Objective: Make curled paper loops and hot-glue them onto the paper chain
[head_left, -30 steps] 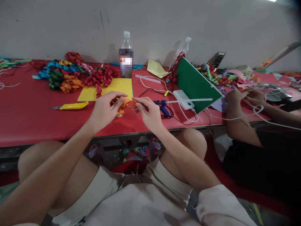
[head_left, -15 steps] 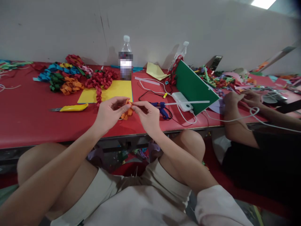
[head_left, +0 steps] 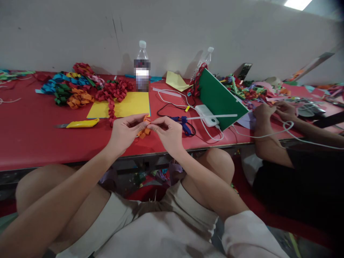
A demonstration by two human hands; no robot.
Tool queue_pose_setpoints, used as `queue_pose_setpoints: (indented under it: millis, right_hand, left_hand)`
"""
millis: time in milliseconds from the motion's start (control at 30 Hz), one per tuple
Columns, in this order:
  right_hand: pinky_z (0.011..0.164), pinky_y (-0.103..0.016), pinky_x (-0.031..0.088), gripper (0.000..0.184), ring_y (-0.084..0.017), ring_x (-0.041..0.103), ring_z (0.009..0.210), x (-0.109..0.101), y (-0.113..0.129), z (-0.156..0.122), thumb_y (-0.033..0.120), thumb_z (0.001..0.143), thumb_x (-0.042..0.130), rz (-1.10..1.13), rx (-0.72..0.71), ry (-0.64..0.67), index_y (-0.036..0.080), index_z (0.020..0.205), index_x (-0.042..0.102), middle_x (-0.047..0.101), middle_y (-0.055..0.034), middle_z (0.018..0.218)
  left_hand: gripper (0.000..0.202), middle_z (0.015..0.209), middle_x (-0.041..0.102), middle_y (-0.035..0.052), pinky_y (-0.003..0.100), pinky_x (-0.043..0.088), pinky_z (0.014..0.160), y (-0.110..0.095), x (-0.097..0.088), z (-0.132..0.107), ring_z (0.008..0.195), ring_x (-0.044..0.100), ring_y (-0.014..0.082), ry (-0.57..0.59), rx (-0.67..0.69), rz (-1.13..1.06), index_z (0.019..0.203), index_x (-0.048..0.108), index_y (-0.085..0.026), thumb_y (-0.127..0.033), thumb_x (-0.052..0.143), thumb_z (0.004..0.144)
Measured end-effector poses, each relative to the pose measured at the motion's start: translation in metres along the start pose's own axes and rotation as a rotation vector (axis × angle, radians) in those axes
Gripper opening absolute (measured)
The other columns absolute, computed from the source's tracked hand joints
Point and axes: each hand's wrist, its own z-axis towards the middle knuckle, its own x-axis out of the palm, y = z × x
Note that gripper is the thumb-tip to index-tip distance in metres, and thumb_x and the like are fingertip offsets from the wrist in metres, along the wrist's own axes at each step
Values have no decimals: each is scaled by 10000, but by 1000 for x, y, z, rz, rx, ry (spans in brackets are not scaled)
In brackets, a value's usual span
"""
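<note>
While both my hands meet at the centre of the frame, they share one item: an orange paper chain (head_left: pixel 143 132), a short run of folded links hanging just above the red desk (head_left: pixel 32 139).

Left hand (head_left: pixel 126 130): fingers curled, thumb and forefinger pinched shut on the chain's left end.

Right hand (head_left: pixel 167 132): fingers curled, thumb and forefinger pinched shut on the chain's right end; fingertips of both hands nearly touching.

Left of centre, on the desk: yellow utility knife (head_left: pixel 80 123), lying flat, blade toward the left edge.

Above my hands: yellow paper sheet (head_left: pixel 131 104), flat, with a red paper chain (head_left: pixel 113 94) trailing across it.

Upper left: heap of paper chains (head_left: pixel 68 89) in blue, green, orange and red.

Upper centre, by the wall: water bottle (head_left: pixel 142 70), upright, white cap.

Right of my hands: blue glue gun (head_left: pixel 185 123) with a white stick, lying beside a white power bank (head_left: pixel 206 114) and white cable (head_left: pixel 172 98).

Right of centre: green card (head_left: pixel 219 98), propped at a slant.

Right of frame: another person's hands (head_left: pixel 271 111), resting at the desk edge among coloured scraps.
</note>
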Motion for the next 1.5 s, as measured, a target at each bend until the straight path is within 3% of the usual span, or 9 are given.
queue_pose_setpoints:
  millis: [133,267,433,600,767,867,967,1100,1500]
  right_hand:
    - [706,-302,486,351,-164,632,720,-22,9,4,522,937,615,-260,-82,64,219,771,678,711,-30,794]
    - [609,-318,363,502,-190,566,641,-68,16,8,638,906,581,-855,106,247,211,641,563,607,-32,615]
    - [641,-341,406,409,-293,653,859,-108,4,5,608,913,558,-1174,329,182,201,951,588,692,-114,936]
    - [860,-436,493,535,-376,615,1118,-110,-22,-2,533,873,643,-1154,384,249,96,1156,520,617,-238,1170]
    - [1004,-482,464,665,-378,556,1232,-108,-45,5,558,872,628,-1121,311,226,83,1311,474,560,-239,1288]
    - [983,-476,481,609,-368,585,1214,-109,-52,20,571,894,586,-1038,344,381,153,1333,531,584,-201,1323]
    - [871,-422,522,467,-320,675,1037,-112,-55,35,507,910,591,-923,421,469,202,1262,626,700,-145,1150]
    - [788,-376,542,370,-254,692,859,-117,-58,44,490,874,666,-774,494,490,216,1120,708,754,-76,952]
    - [899,-397,549,356,-252,690,939,-120,-66,39,378,864,719,-663,424,499,221,1183,709,773,-65,1020]
  left_hand:
    - [428,1004,791,80,340,622,869,-5,-7,5,901,750,213,-6,46,27,1052,790,-197,-427,877,703]
    - [358,1033,789,58,331,606,935,-10,-21,17,942,749,193,-153,137,12,1062,784,-205,-370,847,750]
    - [347,998,788,41,297,611,918,-12,-30,24,920,754,179,-182,179,-12,1044,781,-215,-374,859,745]
    - [377,1048,778,54,309,605,931,-11,-24,25,987,742,204,-166,167,55,1048,770,-213,-431,845,751]
    - [382,1058,778,79,353,590,971,-8,-23,26,1011,734,221,-139,157,42,1054,768,-181,-402,840,751]
    - [371,1046,777,90,330,591,948,-8,-25,25,991,736,215,-136,153,46,1052,769,-169,-382,835,756]
    - [367,1035,776,84,317,590,943,-11,-27,23,1002,732,218,-142,133,68,1052,766,-167,-382,830,761]
    - [359,1024,779,78,327,601,928,-14,-28,20,960,744,219,-125,140,45,1033,768,-170,-391,832,757]
    - [385,1025,781,77,330,607,906,-14,-26,21,962,742,221,-88,153,85,1048,762,-178,-434,824,767]
